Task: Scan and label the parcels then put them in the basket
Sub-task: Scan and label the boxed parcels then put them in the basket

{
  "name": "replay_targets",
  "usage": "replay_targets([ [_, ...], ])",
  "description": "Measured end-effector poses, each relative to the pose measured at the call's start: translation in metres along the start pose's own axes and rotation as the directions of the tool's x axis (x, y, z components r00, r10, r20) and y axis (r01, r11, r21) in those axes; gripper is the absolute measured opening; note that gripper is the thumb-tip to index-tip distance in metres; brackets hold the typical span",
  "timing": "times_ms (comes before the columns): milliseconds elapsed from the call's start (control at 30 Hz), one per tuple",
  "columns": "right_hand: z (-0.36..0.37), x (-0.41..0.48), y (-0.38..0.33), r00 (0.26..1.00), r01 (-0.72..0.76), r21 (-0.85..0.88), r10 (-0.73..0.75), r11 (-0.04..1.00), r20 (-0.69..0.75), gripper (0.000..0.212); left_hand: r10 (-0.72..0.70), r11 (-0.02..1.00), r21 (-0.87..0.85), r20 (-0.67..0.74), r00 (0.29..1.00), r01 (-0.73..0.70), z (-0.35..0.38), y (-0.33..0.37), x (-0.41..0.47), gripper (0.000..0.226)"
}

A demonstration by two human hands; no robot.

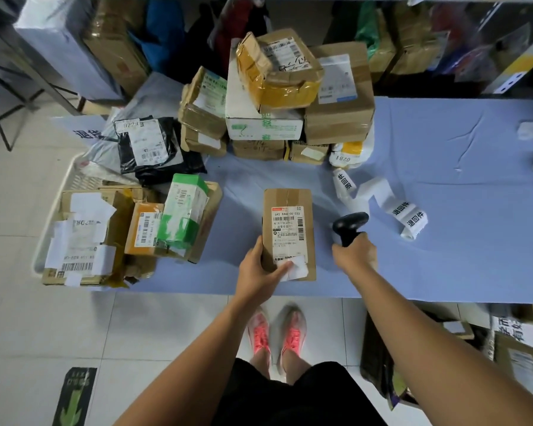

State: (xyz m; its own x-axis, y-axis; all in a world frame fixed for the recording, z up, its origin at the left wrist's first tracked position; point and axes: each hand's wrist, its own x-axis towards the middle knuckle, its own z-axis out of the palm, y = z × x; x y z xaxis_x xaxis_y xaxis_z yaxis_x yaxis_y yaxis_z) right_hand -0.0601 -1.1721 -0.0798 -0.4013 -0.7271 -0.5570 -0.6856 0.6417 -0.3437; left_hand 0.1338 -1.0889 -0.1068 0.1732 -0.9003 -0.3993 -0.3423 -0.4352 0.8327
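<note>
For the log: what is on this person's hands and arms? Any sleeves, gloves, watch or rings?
The left forearm and right forearm are bare as far up as the frame shows, with no sleeves in view. The left hand and right hand wear no gloves, and no watch, wristband or ring shows on either.

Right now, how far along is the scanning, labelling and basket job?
Done: several parcels sit in the white basket. In hand: the left hand holds a cardboard parcel on the table, thumb on a white sticker, while the right hand grips the black scanner. Left: the parcel stack at the table's back awaits handling.
</note>
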Motion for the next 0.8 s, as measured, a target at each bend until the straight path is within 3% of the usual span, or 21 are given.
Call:
replay_targets([
  [133, -0.029, -0.029, 0.001, 0.998, 0.041, 0.26, -0.054, 0.965, 0.041, 0.014, 0.004, 1.0, -0.024, 0.025, 1.0, -0.004, -0.002, -0.001, 0.0, 0.049],
  [233, -0.052, -0.067, 0.002, 0.979, 0.067, 0.399, -0.138, 0.915, 0.153, 0.02, 0.003, 1.0, -0.028, 0.027, 1.0, -0.002, -0.003, 0.0, -0.001, 0.053],
  [367, -0.079, -0.113, 0.003, 0.937, 0.164, 0.411, -0.271, 0.897, 0.218, 0.031, -0.01, 1.0, -0.024, 0.028, 1.0, 0.011, -0.003, 0.002, -0.001, 0.059],
  [800, -0.094, -0.17, -0.01, 0.955, 0.189, 0.382, -0.261, 0.905, 0.144, 0.048, -0.017, 0.999, -0.035, 0.023, 1.0, 0.018, -0.005, 0.005, -0.007, 0.054],
])
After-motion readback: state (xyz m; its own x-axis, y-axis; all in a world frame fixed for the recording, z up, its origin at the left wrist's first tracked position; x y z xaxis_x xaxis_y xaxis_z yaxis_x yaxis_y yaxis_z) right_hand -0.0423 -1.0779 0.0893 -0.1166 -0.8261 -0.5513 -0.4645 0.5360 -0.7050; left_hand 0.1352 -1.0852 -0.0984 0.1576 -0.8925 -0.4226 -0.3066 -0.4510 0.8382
